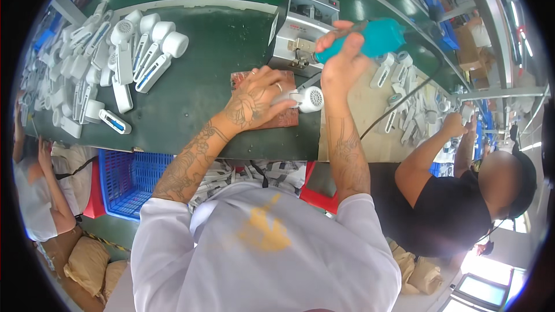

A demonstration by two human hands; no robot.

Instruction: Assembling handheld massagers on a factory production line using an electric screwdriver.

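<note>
A white handheld device with a round slotted head (pixel 313 99) lies on a reddish-brown board (pixel 283 120) on the bench. My left hand (pixel 258 97) is closed over its body and holds it against the board; the hand covers most of the device, and the head sticks out to the right. Up and to the right, my right hand (pixel 345 52) grips a teal electric screwdriver (pixel 376 39), slightly blurred. The screwdriver's tip end points left, at the front of a grey metal screw feeder (pixel 298 29). A dark cable (pixel 404 99) curves below the tool.
Many similar white devices (pixel 118 52) are heaped on the green bench (pixel 219 40) at left. More white parts (pixel 404 110) lie on a tan surface at right, beside a co-worker in black (pixel 445 214). A blue basket (pixel 127 182) stands below the bench. Another person (pixel 40 185) sits far left.
</note>
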